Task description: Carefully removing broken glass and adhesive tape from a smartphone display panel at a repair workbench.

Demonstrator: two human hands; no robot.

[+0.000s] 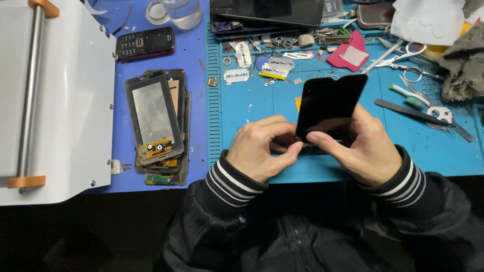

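Note:
A black phone screen panel [330, 105] stands tilted above the blue work mat [252, 106], held between both hands. My right hand [365, 146] grips its lower right side, thumb across the bottom edge. My left hand [262, 146] pinches at the panel's lower left corner; whatever is between those fingertips is too small to make out. Both wrists wear black sleeves with striped cuffs.
A stack of phone screens [156, 126] lies left of the mat. A white machine with a metal roller [50, 95] fills the far left. A keypad phone [145, 44], razor blades [237, 75], scissors [406, 54], tweezers, a toothbrush [406, 95] and a grey rag [464, 65] lie behind.

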